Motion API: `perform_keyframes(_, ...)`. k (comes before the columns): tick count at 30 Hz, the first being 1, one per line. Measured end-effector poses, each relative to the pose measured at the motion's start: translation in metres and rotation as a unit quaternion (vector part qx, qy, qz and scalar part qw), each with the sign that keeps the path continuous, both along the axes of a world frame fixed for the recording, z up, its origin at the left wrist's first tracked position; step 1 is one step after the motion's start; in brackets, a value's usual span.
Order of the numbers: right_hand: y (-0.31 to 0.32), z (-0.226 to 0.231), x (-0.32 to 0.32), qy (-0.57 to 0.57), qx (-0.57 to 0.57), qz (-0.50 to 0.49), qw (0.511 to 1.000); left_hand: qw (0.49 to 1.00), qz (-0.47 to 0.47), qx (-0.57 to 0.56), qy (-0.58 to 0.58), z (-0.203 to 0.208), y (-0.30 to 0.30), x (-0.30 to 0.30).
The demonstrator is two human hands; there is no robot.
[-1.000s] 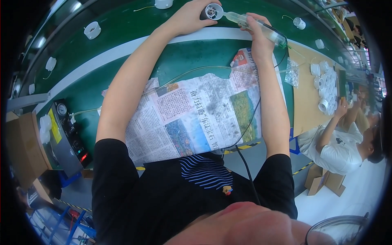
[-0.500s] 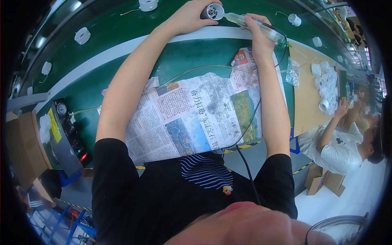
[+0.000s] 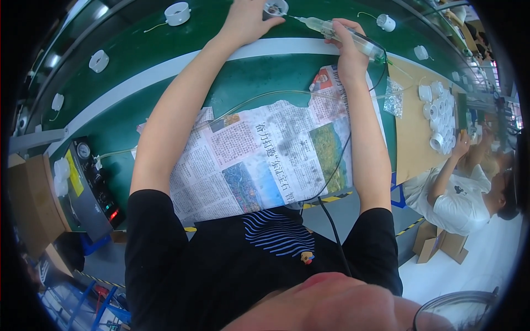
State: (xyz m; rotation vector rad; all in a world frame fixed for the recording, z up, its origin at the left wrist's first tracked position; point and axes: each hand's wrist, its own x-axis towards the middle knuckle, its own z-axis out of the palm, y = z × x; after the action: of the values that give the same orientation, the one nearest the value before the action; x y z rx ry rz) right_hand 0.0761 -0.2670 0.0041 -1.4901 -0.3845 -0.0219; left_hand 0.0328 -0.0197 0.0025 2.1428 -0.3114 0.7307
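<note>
At the top of the view, my left hand (image 3: 245, 25) is closed around a round white plastic housing (image 3: 277, 7), whose open end shows wiring inside. Part of that hand is cut off by the frame's upper edge. My right hand (image 3: 352, 62) grips a clear dispensing syringe (image 3: 316, 25) with a narrow tip. The tip points left toward the housing, with a small gap between them. A thin tube and a black cable run from the syringe's back end.
Several white housings with short wires, one a ring (image 3: 178, 14), sit on the green belt (image 3: 138, 36). Newspaper (image 3: 243, 160) covers the near bench. A black dispenser box (image 3: 94, 182) with a gauge stands left. White rings (image 3: 439, 113) crowd cardboard at right, near a co-worker (image 3: 464, 198).
My left hand and its housing have shifted left and slightly up, away from the syringe tip. My right hand has barely moved. The housings on the green belt have also slid left.
</note>
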Motion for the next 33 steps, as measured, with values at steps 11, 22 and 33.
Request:
perform_keyframes(11, -0.009, 0.002, 0.008, 0.070, 0.196, -0.016, 0.978, 0.971, -0.079, 0.218, -0.057, -0.004, -0.011, 0.007)
perform_keyframes(22, -0.003, 0.011, -0.002, 0.082, 0.158, -0.013, 0.984, 0.981, -0.090, 0.153, 0.084, 0.005, -0.017, -0.001)
perform_keyframes(33, -0.001, 0.010, -0.002, 0.068, 0.121, -0.007, 0.990, 0.976, -0.044, 0.189, 0.104, -0.005, -0.009, 0.002)
